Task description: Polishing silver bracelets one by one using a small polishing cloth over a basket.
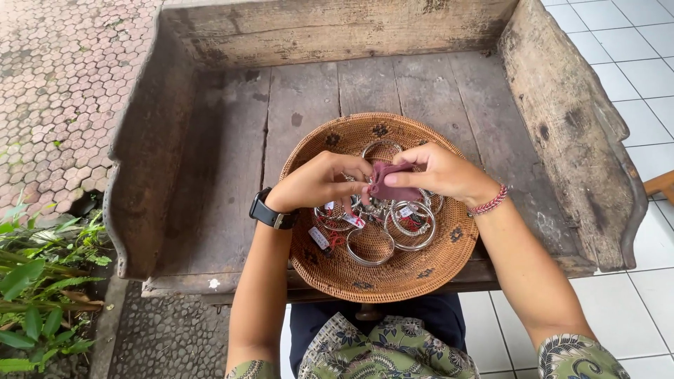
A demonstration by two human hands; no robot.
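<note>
A round woven basket tray (421,277) rests on a weathered wooden bench and holds several silver bangles (370,245) with small tags. Both hands hover over its middle. My right hand (439,172) pinches a small maroon cloth (392,184) wrapped around something. My left hand (319,181), with a black watch on the wrist, pinches a silver bangle at the cloth's left edge. Most of the gripped bangle is hidden by the fingers and cloth. A red braided bracelet sits on my right wrist.
The wooden bench (232,168) has raised sides (569,119) and a back board. White tiled floor (632,42) lies to the right, hexagon paving (63,91) to the left, green plants (42,281) at lower left. My patterned clothing shows at the bottom.
</note>
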